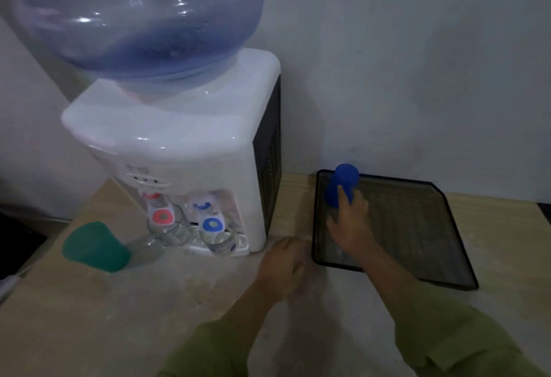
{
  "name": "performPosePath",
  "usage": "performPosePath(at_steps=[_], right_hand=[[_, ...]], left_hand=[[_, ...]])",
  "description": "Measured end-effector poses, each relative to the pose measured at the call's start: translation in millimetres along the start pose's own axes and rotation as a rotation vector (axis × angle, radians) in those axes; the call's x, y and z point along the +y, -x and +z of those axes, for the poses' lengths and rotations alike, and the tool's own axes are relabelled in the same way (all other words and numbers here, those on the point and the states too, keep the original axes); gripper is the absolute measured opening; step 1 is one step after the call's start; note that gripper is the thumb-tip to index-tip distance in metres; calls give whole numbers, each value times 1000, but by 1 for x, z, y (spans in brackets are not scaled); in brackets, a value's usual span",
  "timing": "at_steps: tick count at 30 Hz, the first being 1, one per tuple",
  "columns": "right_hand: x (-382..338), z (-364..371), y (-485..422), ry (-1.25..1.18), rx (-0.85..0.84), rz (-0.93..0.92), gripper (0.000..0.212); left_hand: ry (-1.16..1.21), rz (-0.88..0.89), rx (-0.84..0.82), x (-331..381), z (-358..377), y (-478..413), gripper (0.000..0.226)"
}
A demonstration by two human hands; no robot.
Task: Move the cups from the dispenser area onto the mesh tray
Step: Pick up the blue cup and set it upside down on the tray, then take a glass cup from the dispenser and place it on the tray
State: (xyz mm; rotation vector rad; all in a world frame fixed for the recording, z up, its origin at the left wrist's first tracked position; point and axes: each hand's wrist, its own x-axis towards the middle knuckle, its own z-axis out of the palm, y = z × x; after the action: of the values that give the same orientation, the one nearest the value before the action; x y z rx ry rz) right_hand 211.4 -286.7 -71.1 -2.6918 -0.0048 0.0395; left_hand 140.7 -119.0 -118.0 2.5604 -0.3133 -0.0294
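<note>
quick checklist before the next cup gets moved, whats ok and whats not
1. Blue cup on the mesh tray: ok, at its far left corner.
2. Right hand clear of the blue cup: not ok, fingers on it.
3. Left hand free: ok, holds nothing.
4. Green cup reachable: ok, on the table left of the dispenser.
5. Glass cups free under the taps: cannot tell, blurred.
6. Tray room: ok.

Water dispenser (190, 150) stands left, mesh tray (417, 245) right — one cup (341, 184) in the tray's far-left corner.
</note>
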Motion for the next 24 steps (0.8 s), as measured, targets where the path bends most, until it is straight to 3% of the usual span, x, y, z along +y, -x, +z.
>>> performPosePath(at_steps=[1,5,10,14,18,24], right_hand=[[-3,5,11,23,3,-10,68],[-16,25,51,82,67,-91,47],[-24,54,98,78,31,-224,33],[-26,73,127,139,-191,-189,40],[-19,81,149,179,-398,-76,63],[-17,82,154,204,-474,-37,75]], left_hand=[[-7,-1,70,-5,0,11,40],[107,-200,100,-33,-5,55,33],[285,-427,333,-66,-24,90,32],[432,-552,442,-81,-45,89,55],[541,-521,452,-87,-57,71,63],[528,-551,503,-85,-55,52,76]])
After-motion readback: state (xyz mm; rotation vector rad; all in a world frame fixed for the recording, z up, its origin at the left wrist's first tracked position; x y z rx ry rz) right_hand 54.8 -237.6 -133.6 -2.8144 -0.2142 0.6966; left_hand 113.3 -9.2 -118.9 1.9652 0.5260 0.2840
